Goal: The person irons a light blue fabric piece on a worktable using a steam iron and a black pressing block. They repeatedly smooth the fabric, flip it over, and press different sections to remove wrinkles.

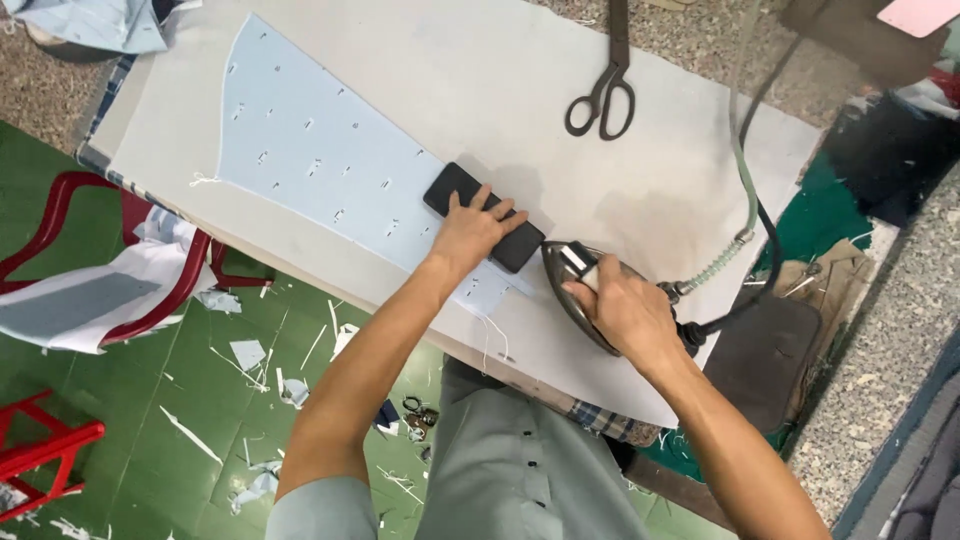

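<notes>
My left hand (472, 228) presses flat on a black rectangular block (485, 218) that lies on a pale blue fabric piece (320, 160) with small printed marks. My right hand (622, 312) grips the handle of a steam iron (570, 268), whose metal nose touches the block's right end at the fabric's narrow tip. The fabric is spread over a white padded ironing board (500, 80). A loose white thread (497, 338) hangs from the fabric's edge near the board's front.
Large black scissors (604, 92) lie at the board's far side. The iron's hose and cord (745, 190) run off to the right. Red chair frames (60, 200) and fabric scraps (250, 355) sit on the green floor at left.
</notes>
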